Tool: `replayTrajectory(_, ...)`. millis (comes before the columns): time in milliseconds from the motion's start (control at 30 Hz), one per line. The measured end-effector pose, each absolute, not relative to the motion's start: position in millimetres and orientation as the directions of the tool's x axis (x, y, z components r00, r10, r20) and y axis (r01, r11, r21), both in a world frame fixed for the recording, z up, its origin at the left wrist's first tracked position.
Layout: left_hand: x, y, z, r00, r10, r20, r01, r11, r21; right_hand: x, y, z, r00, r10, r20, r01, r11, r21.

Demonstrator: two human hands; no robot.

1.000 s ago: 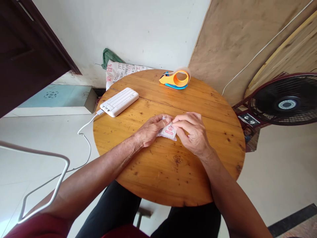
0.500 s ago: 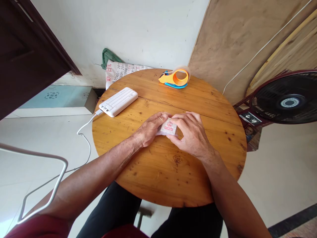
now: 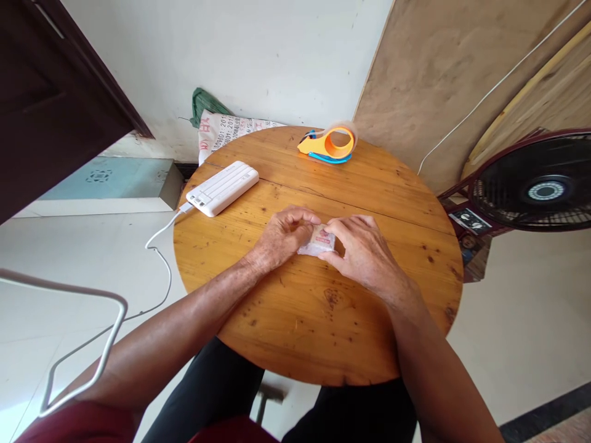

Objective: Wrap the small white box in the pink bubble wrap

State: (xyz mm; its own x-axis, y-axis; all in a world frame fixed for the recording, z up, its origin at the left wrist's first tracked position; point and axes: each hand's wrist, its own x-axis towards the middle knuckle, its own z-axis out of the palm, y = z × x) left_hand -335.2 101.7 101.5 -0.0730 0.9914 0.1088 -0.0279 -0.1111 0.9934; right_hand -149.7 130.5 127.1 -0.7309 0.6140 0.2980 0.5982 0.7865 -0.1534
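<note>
A small clear plastic packet [image 3: 317,241] with red print lies on the round wooden table [image 3: 318,332], pinched from both sides. My left hand [image 3: 281,237] curls its fingers over the packet's left edge. My right hand [image 3: 362,252] grips the packet's right edge with thumb and fingers. Most of the packet is hidden by the two hands.
A white power bank [image 3: 222,187] with a white cable [image 3: 159,240] lies at the table's far left. An orange and blue tape dispenser [image 3: 329,145] sits at the far edge. A dark fan [image 3: 535,187] stands to the right, and a printed sack [image 3: 226,130] leans behind the table.
Both hands have folded the packet smaller and closed in over it. Less of the packet shows than a second ago.
</note>
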Motion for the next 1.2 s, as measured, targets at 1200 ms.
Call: replayTrajectory(1200,-334.3,102.5,94.6,-0.024,0.978,0.207,0.086,-0.205,0.975,-146.1,129.2,134.2,-0.691,0.591,0.417,0.525,0.806,-0.273)
